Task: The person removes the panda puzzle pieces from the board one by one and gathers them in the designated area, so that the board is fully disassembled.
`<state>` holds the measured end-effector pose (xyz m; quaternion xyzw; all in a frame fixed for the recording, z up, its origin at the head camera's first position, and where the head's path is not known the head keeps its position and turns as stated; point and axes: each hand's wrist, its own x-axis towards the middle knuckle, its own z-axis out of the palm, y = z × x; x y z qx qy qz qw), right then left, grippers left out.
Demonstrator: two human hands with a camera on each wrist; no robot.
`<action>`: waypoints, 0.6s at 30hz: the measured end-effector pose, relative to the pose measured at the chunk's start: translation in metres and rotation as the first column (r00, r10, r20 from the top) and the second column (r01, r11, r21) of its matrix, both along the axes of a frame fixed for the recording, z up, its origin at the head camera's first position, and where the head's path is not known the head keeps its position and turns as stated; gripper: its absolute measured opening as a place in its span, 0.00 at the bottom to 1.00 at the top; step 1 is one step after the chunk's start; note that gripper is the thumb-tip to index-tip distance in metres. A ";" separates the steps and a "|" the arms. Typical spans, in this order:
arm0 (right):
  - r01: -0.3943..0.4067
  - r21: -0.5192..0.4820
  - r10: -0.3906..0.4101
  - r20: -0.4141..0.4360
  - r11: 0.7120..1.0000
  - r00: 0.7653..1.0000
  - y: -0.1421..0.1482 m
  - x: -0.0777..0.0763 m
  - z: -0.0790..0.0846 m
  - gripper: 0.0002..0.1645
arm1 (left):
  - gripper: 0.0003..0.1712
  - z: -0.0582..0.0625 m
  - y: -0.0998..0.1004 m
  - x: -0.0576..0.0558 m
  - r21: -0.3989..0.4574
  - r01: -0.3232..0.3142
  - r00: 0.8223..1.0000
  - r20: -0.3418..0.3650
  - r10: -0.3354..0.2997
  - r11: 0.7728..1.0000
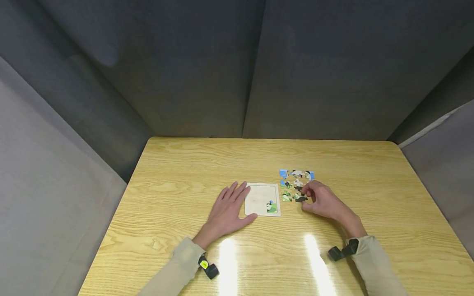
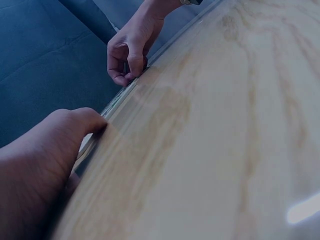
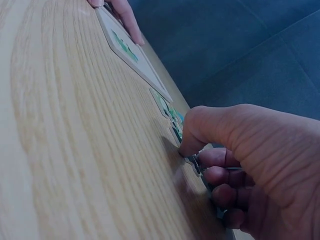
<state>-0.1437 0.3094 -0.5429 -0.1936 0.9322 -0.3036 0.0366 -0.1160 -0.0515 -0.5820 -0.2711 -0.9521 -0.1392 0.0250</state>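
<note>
A square white puzzle board point(image 1: 255, 200) lies flat on the table, with one panda-picture piece point(image 1: 272, 206) in its lower right corner. My left hand point(image 1: 230, 209) rests flat at the board's left side, fingers straight and thumb by the lower edge. Right of the board lie several loose jigsaw pieces point(image 1: 297, 174) with panda, green and blue parts, close together in rows. At their right side my right hand point(image 1: 321, 200) has its thumb and fingers around a dark-edged puzzle piece point(image 3: 194, 162), pinching it low at the table; the fingers hide most of it.
The wooden table point(image 1: 192, 164) reaches back to a dark grey curtain point(image 1: 207, 74). Pale grey panels point(image 1: 48, 197) stand at both sides. Bright light reflections point(image 1: 227, 263) lie on the near part of the tabletop.
</note>
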 end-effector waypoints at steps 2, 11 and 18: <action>-0.001 0.002 0.001 -0.002 1.000 1.000 0.000 0.000 0.000 0.17 | 0.54 0.000 0.000 0.000 -0.006 -0.001 1.000 -0.001 0.001 1.000; -0.006 -0.018 0.006 0.004 1.000 1.000 0.000 0.001 0.001 0.19 | 0.55 -0.001 0.000 -0.001 -0.022 -0.007 1.000 0.005 0.007 1.000; -0.017 -0.054 0.014 -0.052 0.998 0.999 -0.006 0.005 0.004 0.18 | 0.54 -0.002 0.000 -0.001 -0.010 -0.006 1.000 0.003 0.006 1.000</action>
